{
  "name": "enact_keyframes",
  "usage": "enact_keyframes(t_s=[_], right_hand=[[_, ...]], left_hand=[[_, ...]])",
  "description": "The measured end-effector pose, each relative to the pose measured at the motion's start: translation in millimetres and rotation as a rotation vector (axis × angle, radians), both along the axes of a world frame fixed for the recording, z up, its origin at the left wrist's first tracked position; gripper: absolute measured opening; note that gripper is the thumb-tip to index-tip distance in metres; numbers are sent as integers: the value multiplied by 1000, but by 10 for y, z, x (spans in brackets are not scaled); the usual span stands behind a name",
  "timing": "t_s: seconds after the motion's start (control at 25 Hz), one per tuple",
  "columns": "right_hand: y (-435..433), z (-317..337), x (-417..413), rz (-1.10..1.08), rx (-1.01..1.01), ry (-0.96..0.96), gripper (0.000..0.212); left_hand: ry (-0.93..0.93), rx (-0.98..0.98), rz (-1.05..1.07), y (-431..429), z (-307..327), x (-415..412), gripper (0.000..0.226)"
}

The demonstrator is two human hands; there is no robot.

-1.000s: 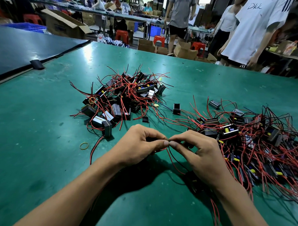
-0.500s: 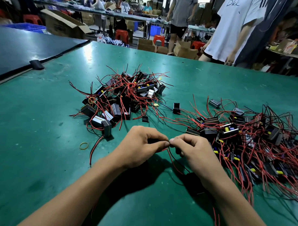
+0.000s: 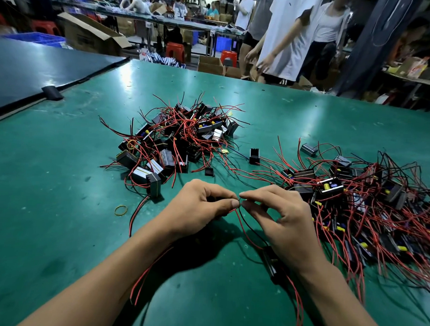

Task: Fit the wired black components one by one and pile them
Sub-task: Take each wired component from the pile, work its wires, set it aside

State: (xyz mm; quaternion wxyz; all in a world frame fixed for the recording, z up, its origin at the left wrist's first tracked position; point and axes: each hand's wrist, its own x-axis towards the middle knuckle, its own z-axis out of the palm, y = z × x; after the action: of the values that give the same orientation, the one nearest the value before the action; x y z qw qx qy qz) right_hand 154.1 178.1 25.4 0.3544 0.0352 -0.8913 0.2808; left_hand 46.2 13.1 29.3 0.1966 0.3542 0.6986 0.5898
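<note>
My left hand (image 3: 202, 206) and my right hand (image 3: 280, 218) meet fingertip to fingertip low over the green table (image 3: 61, 206). Each pinches the thin red and black wires (image 3: 243, 224) that hang down from the pinch. What sits inside the left hand's curled fingers is hidden. A black component (image 3: 270, 262) lies under my right wrist, mostly covered. One pile of wired black components (image 3: 175, 142) lies beyond my left hand. A larger tangled heap (image 3: 368, 200) spreads to the right of my right hand.
A yellow rubber band (image 3: 121, 210) lies left of my left hand. Loose black parts (image 3: 254, 155) sit between the two piles. Red wires (image 3: 141, 282) trail under my left forearm. People stand past the table's far edge, near cardboard boxes and red stools.
My hands stay together at the same spot. The right hand's fingers have lifted and spread a little, so the wires below the pinch show. The people behind have walked right.
</note>
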Motion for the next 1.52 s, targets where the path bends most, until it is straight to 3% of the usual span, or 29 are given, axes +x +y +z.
enact_keyframes(t_s=[0.4, 0.52, 0.64, 0.84, 1.0, 1.24, 1.52], right_hand=[[11, -8, -22, 77, -177, -78, 10], [-8, -5, -19, 41, -147, -109, 2], [-26, -4, -4, -9, -109, -152, 6], [-54, 23, -31, -30, -333, -328, 20], [1, 76, 3, 41, -461, -408, 16], [16, 99, 30, 62, -173, -187, 11], [66, 36, 9, 145, -86, -116, 8]], left_hand=[[59, 10, -44, -25, -5, -20, 9], [98, -13, -18, -19, -23, -29, 8], [182, -41, 25, -3, -37, -13, 6], [291, -43, 42, 15, -22, 33, 3], [260, -43, 40, 6, -26, 10, 5], [186, -53, 6, -5, -28, -8, 7], [163, -82, -28, -22, -15, 0, 7]])
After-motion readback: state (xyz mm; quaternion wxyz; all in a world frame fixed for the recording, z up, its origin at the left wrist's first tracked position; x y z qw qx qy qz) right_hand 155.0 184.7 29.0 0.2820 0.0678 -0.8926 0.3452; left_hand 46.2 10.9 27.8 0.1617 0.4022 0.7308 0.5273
